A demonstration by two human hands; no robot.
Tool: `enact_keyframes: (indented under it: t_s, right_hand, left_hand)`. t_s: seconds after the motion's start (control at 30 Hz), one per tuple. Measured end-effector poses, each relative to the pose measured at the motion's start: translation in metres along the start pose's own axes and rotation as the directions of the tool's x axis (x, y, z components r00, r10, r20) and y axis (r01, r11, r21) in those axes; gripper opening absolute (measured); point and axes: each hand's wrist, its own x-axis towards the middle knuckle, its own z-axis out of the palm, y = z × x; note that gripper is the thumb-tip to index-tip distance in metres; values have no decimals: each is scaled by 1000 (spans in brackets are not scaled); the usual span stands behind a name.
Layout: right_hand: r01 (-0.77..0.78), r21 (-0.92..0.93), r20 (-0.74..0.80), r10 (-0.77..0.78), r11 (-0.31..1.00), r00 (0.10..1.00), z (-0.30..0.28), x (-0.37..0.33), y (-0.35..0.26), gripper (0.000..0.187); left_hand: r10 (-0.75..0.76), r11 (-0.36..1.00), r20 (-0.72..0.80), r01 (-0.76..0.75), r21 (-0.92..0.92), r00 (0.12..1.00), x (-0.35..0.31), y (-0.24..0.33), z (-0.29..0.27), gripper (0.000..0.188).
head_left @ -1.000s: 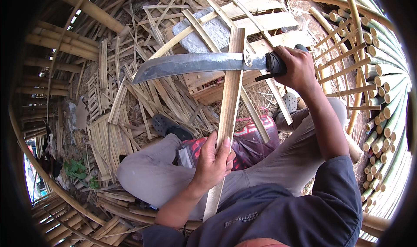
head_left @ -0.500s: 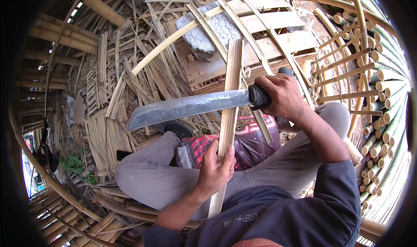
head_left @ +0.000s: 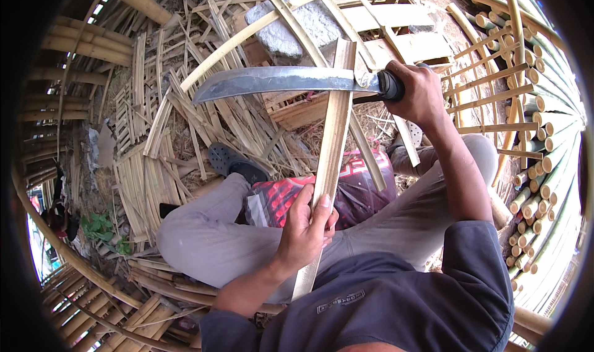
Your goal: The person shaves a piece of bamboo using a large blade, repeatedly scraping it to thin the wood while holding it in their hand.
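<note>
My left hand (head_left: 307, 227) is closed around the lower part of a long, flat bamboo strip (head_left: 331, 145), thumb on top. The strip slants up and away from my lap. In my right hand (head_left: 418, 93) is the dark handle of a machete (head_left: 266, 81), gripped firmly. Its broad grey blade points left and crosses the strip close to the far end. Whether the edge has bitten into the bamboo, I cannot tell. Under the strip, between my legs, lies a red and dark patterned bundle (head_left: 365, 200).
Ahead lies a rough grey stone (head_left: 288, 33) beside pale wooden boards (head_left: 405, 47). Several bamboo strips (head_left: 291, 27) lean across them. Split bamboo pieces (head_left: 142, 185) litter the ground to the left. Cut green bamboo poles (head_left: 550, 160) are stacked at right. A dark clog (head_left: 232, 161) is on my foot.
The machete has moved away from me along the strip, from about its middle to near its far end. My left hand keeps its hold, almost in place.
</note>
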Motion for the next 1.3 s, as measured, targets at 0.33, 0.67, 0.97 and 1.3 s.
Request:
enact_keyframes:
  t_s: [0.33, 0.67, 0.97, 1.3]
  right_hand:
    - [111, -84, -124, -121, 990, 985, -4, -2, -4, 32]
    - [-736, -353, -426, 601, 577, 676, -102, 36, 112, 40]
    - [-88, 900, -436, 871, 427, -226, -154, -48, 164, 25]
    - [-193, 820, -516, 842, 539, 158, -125, -47, 165, 11]
  left_hand:
    - [60, 997, 50, -62, 34, 997, -13, -13, 0, 13]
    - [2, 988, 127, -22, 155, 992, -31, -55, 5, 18]
    - [22, 998, 108, -28, 52, 994, -9, -24, -14, 20]
    - [23, 998, 89, -28, 52, 996, -3, -13, -3, 21]
